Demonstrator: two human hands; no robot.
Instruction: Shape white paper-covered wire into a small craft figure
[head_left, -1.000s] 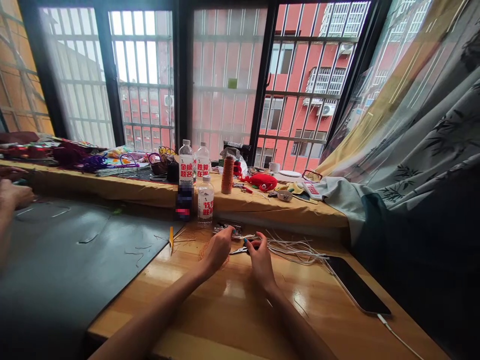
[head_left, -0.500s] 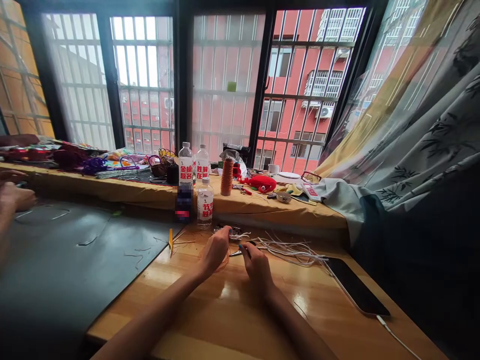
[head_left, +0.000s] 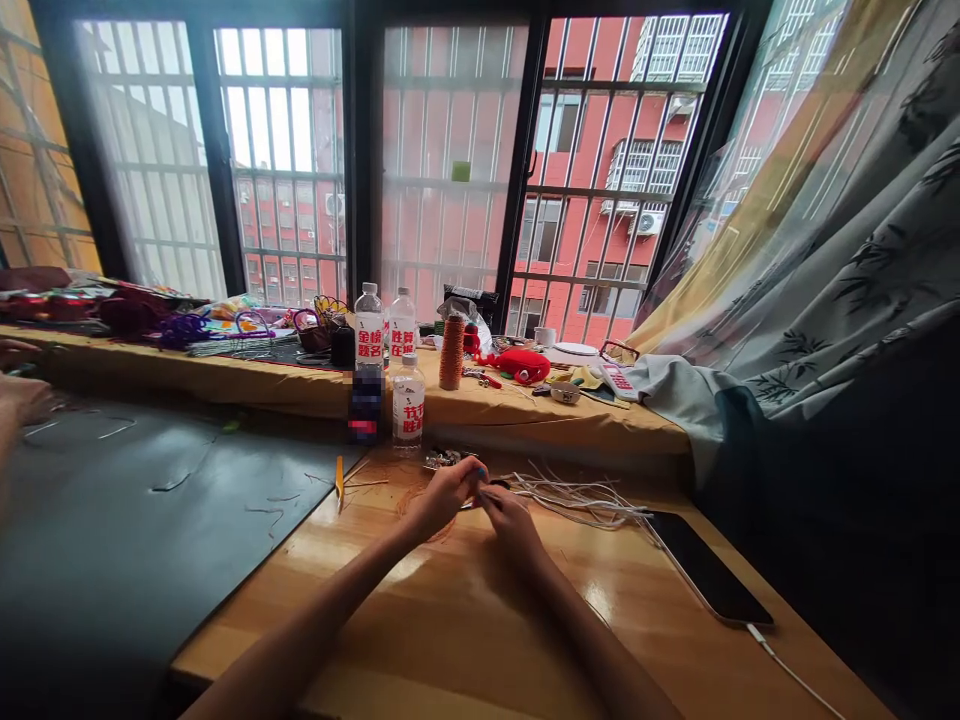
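Two hands meet fingertip to fingertip above a tangle of fine orange thread (head_left: pixel 409 500) on the glossy wooden table (head_left: pixel 465 630).

The left hand (head_left: pixel 439 497) and the right hand (head_left: pixel 512 522) each have the fingers pinched narrow on something very small between them; what it is, I cannot tell. The forearms lie on the table, I think to keep the fine work steady. The thread lies just under the left hand, and a bundle of white cords (head_left: pixel 581 493) lies near on the right. Half a second before, the hands were a little apart; now they touch.
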